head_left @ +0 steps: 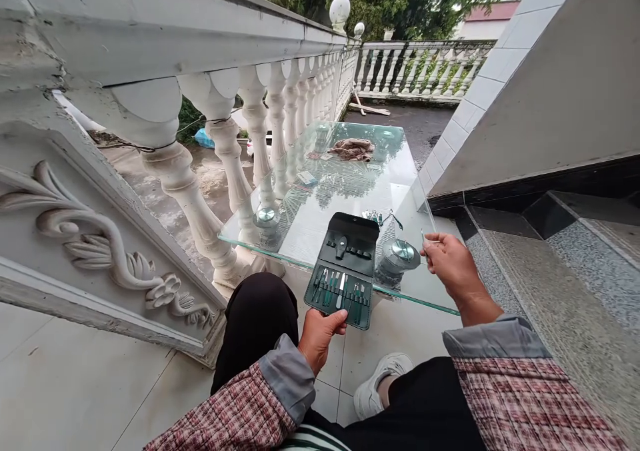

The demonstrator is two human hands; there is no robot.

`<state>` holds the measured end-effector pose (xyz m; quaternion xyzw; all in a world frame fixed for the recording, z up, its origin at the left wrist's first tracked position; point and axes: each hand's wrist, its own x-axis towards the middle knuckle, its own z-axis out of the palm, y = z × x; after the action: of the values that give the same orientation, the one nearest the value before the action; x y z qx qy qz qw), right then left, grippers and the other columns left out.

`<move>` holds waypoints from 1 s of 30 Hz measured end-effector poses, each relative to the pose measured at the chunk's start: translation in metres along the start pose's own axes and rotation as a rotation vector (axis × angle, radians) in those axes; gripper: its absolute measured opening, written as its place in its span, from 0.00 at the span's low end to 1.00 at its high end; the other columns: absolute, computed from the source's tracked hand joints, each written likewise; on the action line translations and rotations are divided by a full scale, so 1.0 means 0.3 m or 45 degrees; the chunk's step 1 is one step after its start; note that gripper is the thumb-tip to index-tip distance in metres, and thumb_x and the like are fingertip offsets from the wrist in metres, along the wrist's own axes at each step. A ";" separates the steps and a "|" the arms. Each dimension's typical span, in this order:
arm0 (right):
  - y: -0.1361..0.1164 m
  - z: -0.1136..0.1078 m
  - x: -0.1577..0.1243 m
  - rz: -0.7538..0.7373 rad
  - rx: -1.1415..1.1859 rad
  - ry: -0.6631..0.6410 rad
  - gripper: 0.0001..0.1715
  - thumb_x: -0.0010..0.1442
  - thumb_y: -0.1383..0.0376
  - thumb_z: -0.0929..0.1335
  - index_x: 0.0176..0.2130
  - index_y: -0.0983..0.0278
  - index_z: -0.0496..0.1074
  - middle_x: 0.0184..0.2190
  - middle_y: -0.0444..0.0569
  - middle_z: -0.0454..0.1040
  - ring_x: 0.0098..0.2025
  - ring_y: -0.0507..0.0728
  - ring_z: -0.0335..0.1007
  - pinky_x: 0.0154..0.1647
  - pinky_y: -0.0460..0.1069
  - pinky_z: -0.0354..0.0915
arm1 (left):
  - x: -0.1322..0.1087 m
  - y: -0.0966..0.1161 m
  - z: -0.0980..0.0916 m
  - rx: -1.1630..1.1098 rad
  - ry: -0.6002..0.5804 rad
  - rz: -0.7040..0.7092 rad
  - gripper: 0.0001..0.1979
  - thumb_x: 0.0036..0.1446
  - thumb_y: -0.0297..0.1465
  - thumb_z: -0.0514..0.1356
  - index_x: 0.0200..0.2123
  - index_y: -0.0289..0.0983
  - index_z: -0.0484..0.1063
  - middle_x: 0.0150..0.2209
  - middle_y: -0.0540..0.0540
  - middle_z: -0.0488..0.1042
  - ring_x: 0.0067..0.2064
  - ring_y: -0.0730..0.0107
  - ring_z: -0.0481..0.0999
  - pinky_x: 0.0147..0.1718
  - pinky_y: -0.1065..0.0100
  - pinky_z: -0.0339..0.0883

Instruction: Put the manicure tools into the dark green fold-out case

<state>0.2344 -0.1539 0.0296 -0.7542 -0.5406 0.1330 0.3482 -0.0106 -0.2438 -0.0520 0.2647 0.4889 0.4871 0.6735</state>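
My left hand [323,334] grips the lower edge of an opened dark green manicure case [354,227], thumb on top. Slim metal tools stand side by side in the lower half's loops, among them a nail file [341,290]. In the upper half are more loops, most of them without tools, and a dark strap with a snap. Over the table's right edge, my right hand [450,264] pinches a small thin metal tool [423,236]; its kind is too small to tell. Beyond the case, several small metal tools [373,218] lie on the glass.
The glass table [300,228] has a hard edge in front of my knees. A crumpled brown cloth [353,149] and a small packet [307,178] lie farther back. White balusters [227,148] line the left, and stone steps [530,271] rise on the right.
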 end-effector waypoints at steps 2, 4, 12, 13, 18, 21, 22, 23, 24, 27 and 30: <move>-0.048 0.010 -0.071 0.040 0.444 -0.106 0.29 0.54 0.57 0.61 0.52 0.68 0.59 0.26 0.46 0.70 0.20 0.50 0.60 0.19 0.46 0.61 | 0.001 -0.002 0.001 0.000 0.003 0.000 0.19 0.33 0.36 0.71 0.28 0.30 0.74 0.22 0.47 0.72 0.24 0.73 0.70 0.22 0.72 0.63; -0.090 0.031 -0.145 0.071 0.687 -0.221 0.33 0.50 0.56 0.64 0.53 0.67 0.58 0.25 0.43 0.67 0.20 0.49 0.59 0.18 0.46 0.60 | 0.002 -0.003 0.001 -0.001 0.003 0.001 0.19 0.33 0.35 0.71 0.28 0.30 0.74 0.23 0.47 0.72 0.24 0.73 0.69 0.22 0.73 0.63; -0.120 0.101 -0.223 0.111 0.775 -0.475 0.36 0.48 0.61 0.64 0.56 0.64 0.54 0.22 0.37 0.60 0.22 0.50 0.63 0.20 0.46 0.65 | -0.001 -0.001 0.001 -0.004 0.000 0.011 0.19 0.32 0.36 0.71 0.27 0.30 0.73 0.25 0.47 0.72 0.24 0.74 0.69 0.22 0.73 0.63; -0.118 0.106 -0.222 0.114 0.766 -0.480 0.35 0.48 0.63 0.64 0.55 0.64 0.55 0.22 0.37 0.60 0.22 0.50 0.63 0.20 0.46 0.65 | -0.001 0.000 0.001 -0.004 -0.001 0.013 0.19 0.31 0.37 0.71 0.27 0.30 0.73 0.24 0.47 0.72 0.24 0.74 0.69 0.22 0.73 0.63; -0.113 0.157 -0.262 0.082 0.691 -0.678 0.34 0.48 0.65 0.62 0.55 0.62 0.53 0.23 0.36 0.60 0.19 0.49 0.63 0.16 0.45 0.63 | 0.000 0.003 0.003 -0.007 -0.017 0.027 0.20 0.32 0.37 0.71 0.28 0.30 0.74 0.24 0.47 0.72 0.23 0.75 0.68 0.22 0.73 0.62; -0.111 0.182 -0.289 0.044 0.638 -0.810 0.33 0.49 0.66 0.62 0.55 0.60 0.54 0.23 0.36 0.60 0.20 0.48 0.64 0.17 0.45 0.64 | 0.001 0.003 0.005 -0.004 -0.024 0.035 0.20 0.32 0.37 0.71 0.27 0.30 0.74 0.23 0.47 0.72 0.23 0.75 0.68 0.22 0.73 0.62; -0.111 0.184 -0.293 0.036 0.627 -0.832 0.32 0.49 0.66 0.62 0.55 0.60 0.55 0.23 0.36 0.60 0.20 0.48 0.64 0.18 0.44 0.64 | 0.002 0.003 0.005 -0.003 -0.024 0.036 0.20 0.32 0.37 0.71 0.27 0.30 0.74 0.23 0.47 0.72 0.23 0.75 0.68 0.22 0.73 0.62; -0.111 0.184 -0.294 0.031 0.621 -0.841 0.32 0.49 0.66 0.62 0.54 0.60 0.55 0.23 0.36 0.60 0.20 0.48 0.64 0.18 0.44 0.64 | 0.001 0.004 0.006 -0.002 -0.025 0.036 0.20 0.32 0.37 0.71 0.27 0.30 0.74 0.23 0.47 0.72 0.23 0.74 0.68 0.22 0.73 0.62; -0.111 0.182 -0.292 0.029 0.621 -0.837 0.31 0.49 0.66 0.62 0.53 0.60 0.55 0.23 0.36 0.60 0.20 0.48 0.64 0.18 0.44 0.64 | 0.001 0.004 0.006 -0.002 -0.025 0.036 0.20 0.32 0.37 0.71 0.27 0.30 0.74 0.24 0.47 0.72 0.23 0.74 0.68 0.22 0.73 0.62; -0.113 0.174 -0.277 0.043 0.654 -0.787 0.30 0.48 0.66 0.62 0.51 0.60 0.55 0.23 0.35 0.60 0.20 0.48 0.64 0.17 0.44 0.64 | 0.001 0.004 0.006 -0.005 -0.027 0.036 0.19 0.32 0.36 0.71 0.27 0.30 0.74 0.23 0.47 0.72 0.23 0.75 0.68 0.22 0.73 0.62; -0.117 0.167 -0.261 0.092 0.717 -0.684 0.30 0.47 0.65 0.63 0.50 0.61 0.55 0.22 0.35 0.60 0.20 0.48 0.64 0.17 0.45 0.65 | 0.002 0.002 0.005 -0.010 -0.026 0.035 0.19 0.32 0.36 0.71 0.27 0.30 0.74 0.24 0.47 0.72 0.23 0.75 0.68 0.22 0.73 0.62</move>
<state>0.1505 -0.1998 0.0032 -0.5860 -0.5278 0.4813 0.3826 -0.0094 -0.2429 -0.0513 0.2738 0.4762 0.4956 0.6728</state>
